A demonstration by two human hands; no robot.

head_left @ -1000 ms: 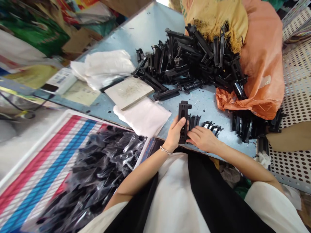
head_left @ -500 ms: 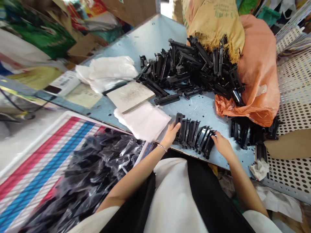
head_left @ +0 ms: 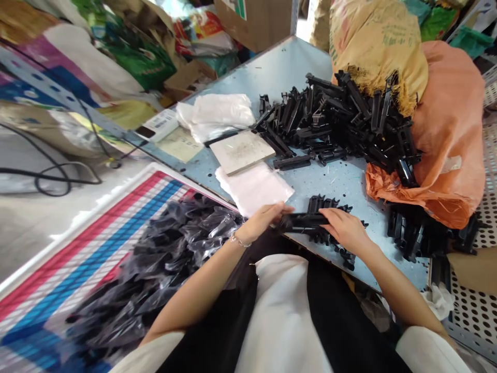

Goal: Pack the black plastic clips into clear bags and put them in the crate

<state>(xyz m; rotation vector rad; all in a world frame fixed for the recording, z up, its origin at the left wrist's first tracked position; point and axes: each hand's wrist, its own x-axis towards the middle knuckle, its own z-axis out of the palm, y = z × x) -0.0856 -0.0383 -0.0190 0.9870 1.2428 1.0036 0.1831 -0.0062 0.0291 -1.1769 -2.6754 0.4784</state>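
On my left, black parts in clear plastic bags (head_left: 166,248) are lying in a red, white and blue striped tray (head_left: 97,243) beside the desk (head_left: 306,67). My left grip (head_left: 264,220) and my right grip (head_left: 345,230) are holding a black plastic part (head_left: 301,223) sideways between them, narrowly closed on its two ends, just over the desk's near edge. Under my right grip, a loose row of matching parts (head_left: 328,204) is lying on the desk, and further right a heap of them (head_left: 341,116) is leaning against an orange woven sack (head_left: 450,140).
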